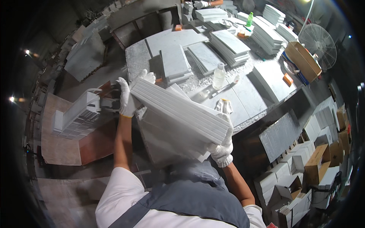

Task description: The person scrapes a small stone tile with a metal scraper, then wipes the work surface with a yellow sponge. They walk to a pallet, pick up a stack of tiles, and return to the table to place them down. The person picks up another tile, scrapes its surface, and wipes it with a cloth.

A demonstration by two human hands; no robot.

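Note:
A stack of several white-grey marble tiles [182, 110] is tilted in front of me, its long layered edges facing up. My left hand [128, 97], in a white knit glove, presses against the stack's left end with the thumb raised and the fingers stretched past the corner. At the lower right end my right hand [223, 146], gloved too, grips the tiles; part of its fingers is hidden by them. Just beyond the stack a loose white glove [224, 105] with a yellow cuff lies on the work table [243, 93].
Tile stacks [230, 47], a clear bottle [219, 76], a green bottle [249, 19] and an orange block [288, 79] stand on the table. A fan [317, 45] is at the far right. Boxes [317, 163] fill the lower right. Stacked pieces [78, 117] sit at left. Another person's gloved hands [200, 4] show at the top.

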